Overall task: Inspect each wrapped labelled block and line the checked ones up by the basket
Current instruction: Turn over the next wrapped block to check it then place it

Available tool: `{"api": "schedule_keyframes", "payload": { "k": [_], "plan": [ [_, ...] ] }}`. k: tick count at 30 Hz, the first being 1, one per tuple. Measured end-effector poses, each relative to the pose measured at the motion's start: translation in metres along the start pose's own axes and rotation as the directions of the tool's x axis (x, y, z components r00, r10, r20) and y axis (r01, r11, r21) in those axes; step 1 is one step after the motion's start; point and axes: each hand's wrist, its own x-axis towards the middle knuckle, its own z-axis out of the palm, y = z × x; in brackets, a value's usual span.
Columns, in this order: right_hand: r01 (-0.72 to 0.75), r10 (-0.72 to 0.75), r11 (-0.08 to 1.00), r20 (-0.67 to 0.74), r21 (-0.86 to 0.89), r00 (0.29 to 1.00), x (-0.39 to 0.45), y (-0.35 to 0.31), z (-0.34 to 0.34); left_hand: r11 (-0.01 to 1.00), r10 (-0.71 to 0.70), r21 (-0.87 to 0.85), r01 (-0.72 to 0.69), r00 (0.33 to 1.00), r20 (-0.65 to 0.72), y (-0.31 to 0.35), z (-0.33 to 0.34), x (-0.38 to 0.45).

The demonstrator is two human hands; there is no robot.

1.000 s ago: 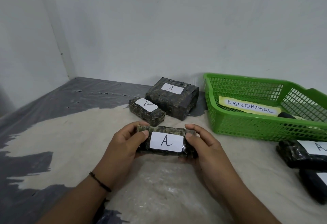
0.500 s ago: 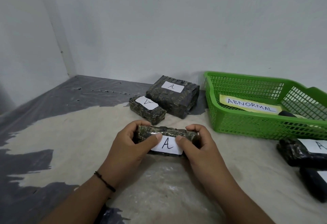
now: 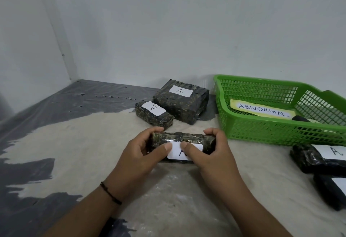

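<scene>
Holding a wrapped block (image 3: pixel 182 144) in both hands, just in front of the basket (image 3: pixel 277 130).
Left hand (image 3: pixel 139 157) and right hand (image 3: pixel 213 154) grip its ends, thumbs on the label (image 3: pixel 184 153).

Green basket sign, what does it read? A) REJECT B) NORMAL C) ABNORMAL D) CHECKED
C: the yellow-edged sign lying inside the green basket reads ABNORMAL in hand-printed capitals.
</scene>
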Motion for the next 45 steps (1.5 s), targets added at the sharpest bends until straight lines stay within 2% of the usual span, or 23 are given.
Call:
{"api": "schedule_keyframes", "payload": {
  "k": [4, 8, 10, 13, 19, 24, 27, 30, 32, 36, 40, 42, 45],
  "plan": [
    [0.020, -0.019, 1.000, 0.067, -0.023, 0.998, -0.002, 0.003, 0.001, 0.995, -0.014, 0.102, 0.022, 0.996, -0.084, -0.002, -0.003, 0.003],
    [0.011, -0.004, 0.999, 0.138, -0.051, 0.990, 0.000, 0.000, -0.002, 0.996, -0.062, 0.054, 0.069, 0.991, -0.123, -0.002, -0.009, 0.005],
    [0.009, -0.003, 0.999, 0.132, -0.040, 0.991, 0.002, 0.001, -0.003, 0.996, -0.091, -0.030, 0.089, 0.993, -0.077, -0.003, -0.009, 0.006],
    [-0.013, 0.013, 1.000, 0.107, -0.001, 0.994, 0.004, 0.004, -0.006, 0.958, -0.138, -0.251, 0.140, 0.990, 0.027, -0.006, -0.010, 0.008],
    [-0.144, 0.120, 0.984, 0.210, 0.103, 0.970, 0.012, 0.008, -0.010, 0.958, -0.108, -0.264, 0.115, 0.993, 0.041, -0.011, -0.015, 0.012],
    [-0.089, 0.073, 0.995, 0.242, 0.055, 0.968, 0.016, 0.012, -0.012, 0.910, -0.113, -0.390, 0.142, 0.989, 0.096, -0.010, -0.015, 0.014],
    [-0.086, 0.068, 0.994, 0.222, 0.069, 0.973, 0.016, 0.011, -0.013, 0.902, -0.104, -0.406, 0.145, 0.987, 0.120, -0.009, -0.016, 0.013],
    [-0.087, 0.072, 0.994, 0.210, 0.062, 0.975, 0.014, 0.008, -0.012, 0.921, -0.099, -0.366, 0.131, 0.990, 0.105, -0.011, -0.015, 0.013],
    [-0.071, 0.069, 0.997, 0.200, -0.001, 0.977, 0.010, 0.007, -0.010, 0.933, -0.107, -0.334, 0.131, 0.990, 0.089, -0.012, -0.015, 0.012],
    [-0.029, 0.037, 0.997, 0.108, -0.074, 0.993, 0.007, 0.007, -0.005, 0.945, -0.131, -0.291, 0.151, 0.988, 0.087, -0.010, -0.012, 0.007],
    [0.010, 0.004, 0.993, 0.115, -0.118, 0.993, 0.003, 0.004, 0.000, 0.997, -0.074, 0.028, 0.076, 0.996, -0.055, -0.005, -0.007, 0.004],
    [0.024, -0.008, 0.991, 0.124, -0.130, 0.992, 0.000, 0.004, 0.002, 0.994, -0.047, 0.091, 0.058, 0.991, -0.123, -0.005, -0.007, 0.004],
    [0.032, -0.019, 0.993, 0.122, -0.112, 0.992, -0.002, 0.004, 0.005, 0.989, 0.006, 0.148, 0.016, 0.989, -0.150, -0.001, -0.005, 0.004]
  ]
}}
